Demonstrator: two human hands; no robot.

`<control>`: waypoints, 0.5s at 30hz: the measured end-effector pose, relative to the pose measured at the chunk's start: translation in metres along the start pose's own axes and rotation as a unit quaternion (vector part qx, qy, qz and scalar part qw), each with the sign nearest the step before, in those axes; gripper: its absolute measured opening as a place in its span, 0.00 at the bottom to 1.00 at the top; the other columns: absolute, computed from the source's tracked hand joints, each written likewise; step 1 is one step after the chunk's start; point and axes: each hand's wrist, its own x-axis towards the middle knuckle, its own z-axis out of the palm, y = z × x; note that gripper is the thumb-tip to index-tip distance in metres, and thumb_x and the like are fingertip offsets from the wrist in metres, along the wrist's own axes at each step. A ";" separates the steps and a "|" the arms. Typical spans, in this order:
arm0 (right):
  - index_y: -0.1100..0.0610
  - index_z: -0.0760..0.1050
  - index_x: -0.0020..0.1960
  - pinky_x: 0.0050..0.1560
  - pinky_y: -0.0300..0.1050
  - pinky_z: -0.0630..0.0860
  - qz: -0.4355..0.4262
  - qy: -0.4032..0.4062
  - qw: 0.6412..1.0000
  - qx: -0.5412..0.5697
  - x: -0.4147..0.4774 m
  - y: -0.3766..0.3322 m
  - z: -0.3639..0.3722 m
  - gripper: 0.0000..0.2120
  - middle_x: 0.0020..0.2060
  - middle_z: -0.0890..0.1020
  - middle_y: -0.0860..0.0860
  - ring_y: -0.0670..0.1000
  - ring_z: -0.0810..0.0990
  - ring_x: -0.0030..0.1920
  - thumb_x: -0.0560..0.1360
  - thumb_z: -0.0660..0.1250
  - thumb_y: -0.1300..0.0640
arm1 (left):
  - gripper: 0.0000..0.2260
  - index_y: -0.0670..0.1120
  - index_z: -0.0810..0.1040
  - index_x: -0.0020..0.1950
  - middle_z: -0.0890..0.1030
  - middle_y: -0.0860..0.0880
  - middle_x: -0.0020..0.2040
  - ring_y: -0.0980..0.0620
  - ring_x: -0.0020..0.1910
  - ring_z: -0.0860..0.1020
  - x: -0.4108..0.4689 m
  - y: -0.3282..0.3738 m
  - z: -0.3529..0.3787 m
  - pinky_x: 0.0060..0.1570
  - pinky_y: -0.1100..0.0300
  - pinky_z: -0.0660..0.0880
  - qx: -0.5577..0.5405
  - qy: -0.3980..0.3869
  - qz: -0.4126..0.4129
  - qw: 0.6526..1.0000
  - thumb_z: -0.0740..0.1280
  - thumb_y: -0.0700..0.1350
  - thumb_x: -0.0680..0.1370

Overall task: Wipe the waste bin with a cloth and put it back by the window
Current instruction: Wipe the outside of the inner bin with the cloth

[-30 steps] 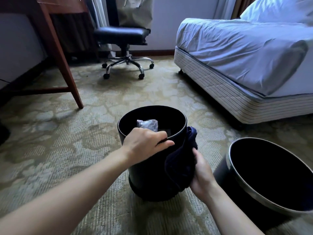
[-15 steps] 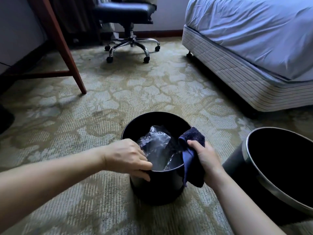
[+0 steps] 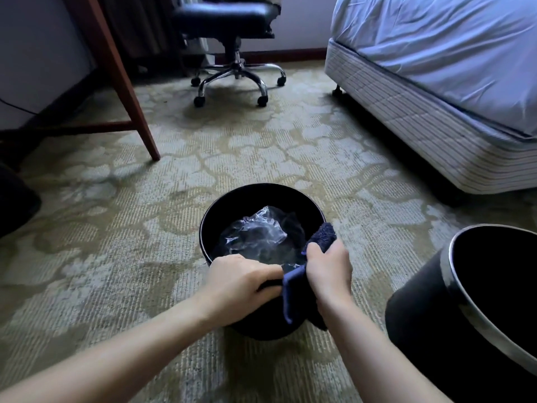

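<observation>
**Waste bin mid-wipe on the carpet**

Waste bin [image 3: 215, 222] upright on the carpet [image 3: 116, 257], in open floor between desk leg [image 3: 116, 82] and bed [image 3: 436, 68], with crumpled clear plastic [image 3: 255, 237] inside. Dark blue cloth [image 3: 321, 235] draped over the near right part of the rim, one end up at the rim, the other hanging down the outer wall.

Judged stage: wiping under way at the rim. Share of the wall already cleaned not discernible. Return to the window not yet begun, and no window in view.

Left hand [image 3: 241, 282] curled over the near rim, gripping it, apparently to steady the bin. Right hand [image 3: 328, 271] closed round the cloth, just beside the left.

Second, larger bin [image 3: 436, 309] at the right edge; chair [image 3: 226, 16] well apart, by the far wall.
</observation>
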 end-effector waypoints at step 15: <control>0.56 0.80 0.53 0.49 0.45 0.77 -0.238 -0.252 0.844 -0.409 0.135 -0.088 0.035 0.15 0.46 0.83 0.57 0.57 0.81 0.48 0.69 0.63 0.67 | 0.15 0.51 0.76 0.40 0.78 0.54 0.31 0.56 0.31 0.78 -0.003 -0.018 -0.008 0.22 0.61 0.71 -0.056 -0.038 0.040 0.997 0.61 0.60 0.79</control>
